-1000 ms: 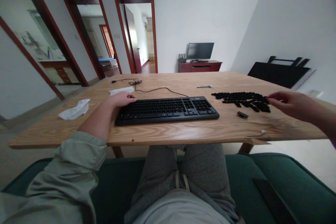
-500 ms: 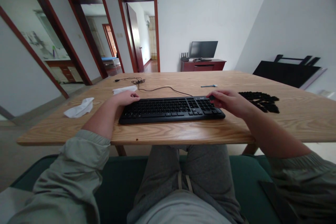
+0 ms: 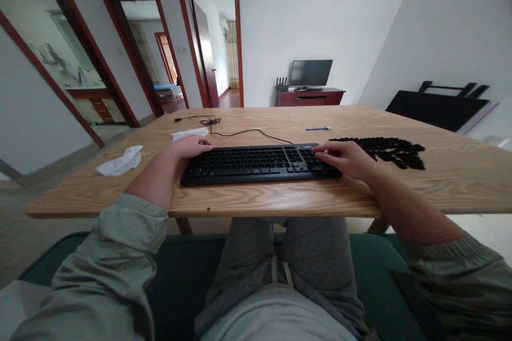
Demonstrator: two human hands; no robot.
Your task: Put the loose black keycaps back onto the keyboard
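From my end the black keyboard (image 3: 260,166) lies with its long axis left-right across the near side of the wooden table (image 3: 272,197), my left hand (image 3: 190,146) resting open at its left end, my right hand (image 3: 344,159) curled over its number pad beside a pile of black keycaps (image 3: 384,152), though I can't really tell if it's pinching anything.

A home: a green sofa (image 3: 184,261), and a monitor (image 3: 311,73) on a red cabinet (image 3: 310,98).

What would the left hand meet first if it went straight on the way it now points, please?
Most likely the keyboard: the left hand lies at its far edge and angles toward it, though depth is unclear and the hand may already touch it.
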